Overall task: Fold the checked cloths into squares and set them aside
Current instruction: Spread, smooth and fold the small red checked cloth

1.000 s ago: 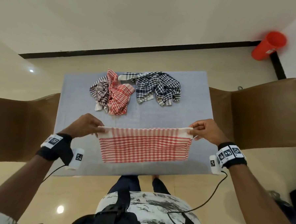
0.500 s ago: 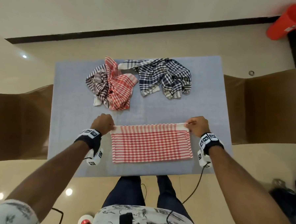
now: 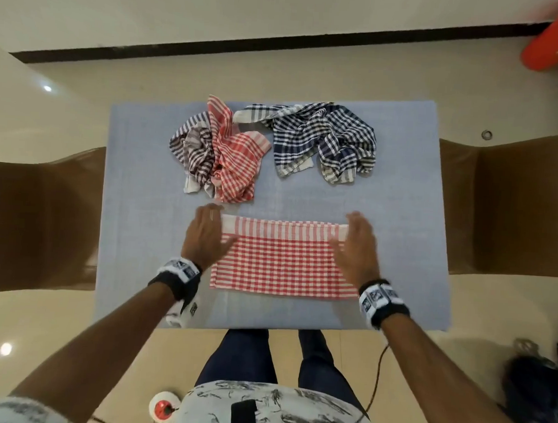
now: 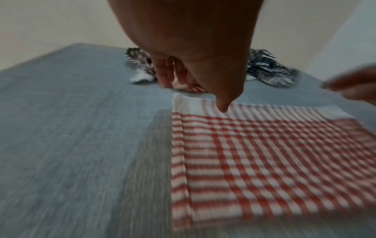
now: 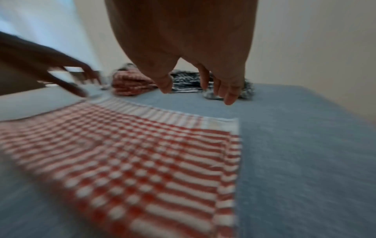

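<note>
Your left hand [image 3: 205,236] hovers with fingers spread and empty over the left end of the red checked cloth [image 3: 281,260], which lies as a flat band near the tabletop's [image 3: 143,188] front edge. Take both left corners together and carry them squarely onto the right ones. Your right hand [image 3: 356,247], fingers spread too, should pin that right end.

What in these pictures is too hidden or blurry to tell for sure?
- Head view: how many cloths make up the crumpled heap; they overlap.
- Left wrist view: whether the left hand touches the red checked cloth; motion blur.
- Head view: what the red cylinder is; cut off by the edge.
- Head view: how many layers the red checked cloth has.
</note>
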`<state>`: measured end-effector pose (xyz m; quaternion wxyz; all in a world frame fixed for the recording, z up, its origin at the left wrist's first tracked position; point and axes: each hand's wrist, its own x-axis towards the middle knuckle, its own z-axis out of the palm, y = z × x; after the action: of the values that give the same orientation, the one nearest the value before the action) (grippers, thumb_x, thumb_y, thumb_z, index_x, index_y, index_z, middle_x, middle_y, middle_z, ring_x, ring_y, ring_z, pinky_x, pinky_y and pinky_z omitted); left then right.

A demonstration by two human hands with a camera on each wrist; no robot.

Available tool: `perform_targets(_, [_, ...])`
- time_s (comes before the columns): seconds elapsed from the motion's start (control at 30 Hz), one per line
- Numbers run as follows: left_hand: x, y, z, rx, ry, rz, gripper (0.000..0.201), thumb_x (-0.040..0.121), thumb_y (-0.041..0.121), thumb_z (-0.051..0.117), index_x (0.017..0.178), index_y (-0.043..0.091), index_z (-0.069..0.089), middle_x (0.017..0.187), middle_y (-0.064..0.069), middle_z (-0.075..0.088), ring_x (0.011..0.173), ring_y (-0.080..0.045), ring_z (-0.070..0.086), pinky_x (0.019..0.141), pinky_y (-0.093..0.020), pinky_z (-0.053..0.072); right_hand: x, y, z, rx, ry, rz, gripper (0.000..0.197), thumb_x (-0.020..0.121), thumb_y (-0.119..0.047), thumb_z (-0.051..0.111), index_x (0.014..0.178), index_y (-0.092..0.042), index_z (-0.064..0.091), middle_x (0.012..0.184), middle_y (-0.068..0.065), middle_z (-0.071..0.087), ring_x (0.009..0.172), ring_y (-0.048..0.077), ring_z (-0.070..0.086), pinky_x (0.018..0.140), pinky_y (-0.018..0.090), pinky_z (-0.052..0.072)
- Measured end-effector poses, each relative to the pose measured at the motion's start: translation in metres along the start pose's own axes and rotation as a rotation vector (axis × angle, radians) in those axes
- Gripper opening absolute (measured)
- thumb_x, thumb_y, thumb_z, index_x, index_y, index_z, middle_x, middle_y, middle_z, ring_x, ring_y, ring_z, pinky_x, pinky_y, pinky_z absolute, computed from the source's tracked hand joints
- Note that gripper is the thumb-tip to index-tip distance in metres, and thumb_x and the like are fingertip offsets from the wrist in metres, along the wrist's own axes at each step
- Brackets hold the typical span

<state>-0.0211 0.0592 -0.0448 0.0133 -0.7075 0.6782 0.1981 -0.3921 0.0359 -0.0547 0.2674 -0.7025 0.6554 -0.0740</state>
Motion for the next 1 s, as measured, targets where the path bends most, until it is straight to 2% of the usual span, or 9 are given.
perform_targets(0.1, [-0.046,0.031,0.035,-0.064,0.12,0.311,0.079,0.096,0.045,0.062,0.15,-0.008,0.036,0.158,-0.028,0.035,0.15,-0.04,0.031,0.121,-0.057,0.034,-0.044,-0.049,0.035,-0.043,-0.174,-0.239,0.08,0.103,-0.044,0.045,0.163,-0.008,0.007,0.171,0.013,-0.001,0.159,0.025,-0.004,0.129,0.043,0.005])
perform_targets(0.17, [-0.067,0.053,0.064,-0.077,0.127,0.426,0.077,0.101,0.038,0.054,0.154,-0.01,0.026,0.165,-0.03,0.021,0.155,-0.042,0.02,0.125,-0.059,0.023,-0.062,-0.066,0.07,-0.139,-0.305,-0.284,0.083,0.105,-0.054,0.029,0.162,-0.008,-0.009,0.169,0.012,-0.019,0.157,0.024,-0.019,0.128,0.05,-0.003])
perform_targets(0.23, [-0.074,0.067,0.087,-0.058,0.061,0.42,0.07,0.103,0.035,0.04,0.157,-0.007,0.025,0.168,-0.025,0.015,0.157,-0.04,0.017,0.121,-0.062,0.028,-0.071,-0.069,0.1,-0.212,-0.32,-0.297,0.082,0.104,-0.061,0.018,0.162,-0.006,-0.004,0.17,0.013,-0.016,0.158,0.027,-0.014,0.127,0.056,0.004])
perform_targets(0.3, [-0.075,0.069,0.101,-0.023,-0.002,0.365,0.068,0.104,0.037,0.036,0.16,0.001,0.023,0.171,-0.018,0.01,0.158,-0.035,0.013,0.12,-0.06,0.029,-0.071,-0.059,0.115,-0.22,-0.312,-0.309,0.08,0.105,-0.06,0.02,0.163,-0.008,0.006,0.171,0.012,-0.006,0.159,0.027,-0.004,0.125,0.055,0.014])
perform_targets(0.43, [-0.073,0.052,0.108,0.046,-0.008,0.356,0.079,0.101,0.051,0.053,0.161,0.009,0.025,0.172,-0.013,0.011,0.159,-0.03,0.012,0.123,-0.059,0.024,-0.072,-0.015,0.103,-0.282,-0.263,-0.384,0.078,0.105,-0.058,0.028,0.164,-0.012,0.006,0.172,0.007,-0.005,0.159,0.024,-0.002,0.126,0.054,0.016])
perform_targets(0.63, [-0.087,0.014,0.096,-0.008,0.035,0.075,0.08,0.101,0.056,0.037,0.164,0.012,0.014,0.173,-0.008,0.003,0.16,-0.027,0.006,0.126,-0.058,0.017,-0.083,0.071,0.053,-0.284,-0.198,-0.148,0.084,0.102,-0.059,0.032,0.163,-0.006,0.005,0.172,0.011,-0.004,0.159,0.026,0.0,0.125,0.058,0.018])
perform_targets(0.77, [-0.093,0.009,0.087,-0.117,0.087,-0.103,0.085,0.1,0.058,0.034,0.165,0.014,0.002,0.173,-0.004,-0.006,0.16,-0.025,-0.002,0.128,-0.057,0.011,-0.073,0.065,0.042,-0.19,-0.1,0.064,0.093,0.101,-0.063,0.034,0.162,-0.005,-0.007,0.171,0.012,-0.013,0.159,0.029,-0.007,0.127,0.058,0.007])
perform_targets(0.9, [-0.074,0.051,0.084,-0.111,0.12,0.14,0.08,0.102,0.045,0.043,0.161,-0.001,0.016,0.172,-0.018,0.004,0.159,-0.034,0.008,0.126,-0.06,0.018,-0.038,0.002,0.047,-0.131,-0.109,-0.147,0.089,0.104,-0.057,0.037,0.162,-0.006,-0.008,0.17,0.011,-0.017,0.158,0.027,-0.012,0.127,0.054,-0.005])
perform_targets(1.0, [-0.049,0.092,0.098,-0.096,0.026,0.29,0.077,0.105,0.047,0.035,0.162,0.001,0.013,0.172,-0.016,0.001,0.16,-0.031,0.005,0.126,-0.058,0.018,-0.014,-0.039,0.077,-0.206,-0.24,-0.276,0.085,0.104,-0.062,0.027,0.163,-0.012,-0.008,0.17,0.008,-0.018,0.158,0.025,-0.014,0.127,0.056,0.001])
